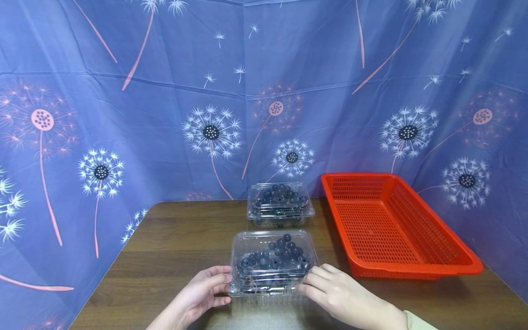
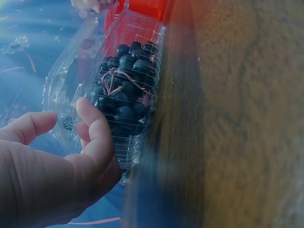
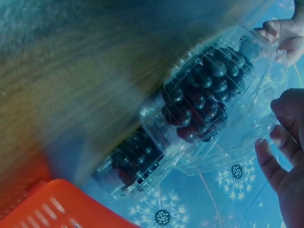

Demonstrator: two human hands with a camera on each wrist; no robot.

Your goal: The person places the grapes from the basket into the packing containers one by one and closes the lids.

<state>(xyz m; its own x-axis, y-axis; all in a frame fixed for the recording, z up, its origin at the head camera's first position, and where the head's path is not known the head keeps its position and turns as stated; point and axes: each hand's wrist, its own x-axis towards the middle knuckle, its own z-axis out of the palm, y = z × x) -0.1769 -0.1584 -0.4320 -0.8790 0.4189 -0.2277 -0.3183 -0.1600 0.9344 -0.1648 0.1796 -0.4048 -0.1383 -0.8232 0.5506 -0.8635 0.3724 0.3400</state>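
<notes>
A clear plastic clamshell box [image 1: 270, 236] of dark, round grapes [image 2: 126, 90] sits on the near part of the table, its lid over the fruit. At its left front corner, my left hand [image 1: 202, 291] holds the box, with thumb and fingers on either side of the lid's edge in the left wrist view. Opposite it, my right hand [image 1: 334, 293] grips the right front corner with bent fingers. A pinkish stem or tie [image 2: 111, 83] shows through the plastic among the grapes.
Directly behind stands a second clear box [image 1: 280, 208] of dark grapes. A red perforated basket [image 1: 420, 270] occupies the table's right side. The brown wooden table [image 1: 165, 247] meets a blue dandelion-print cloth [image 1: 165, 137] behind and at both sides.
</notes>
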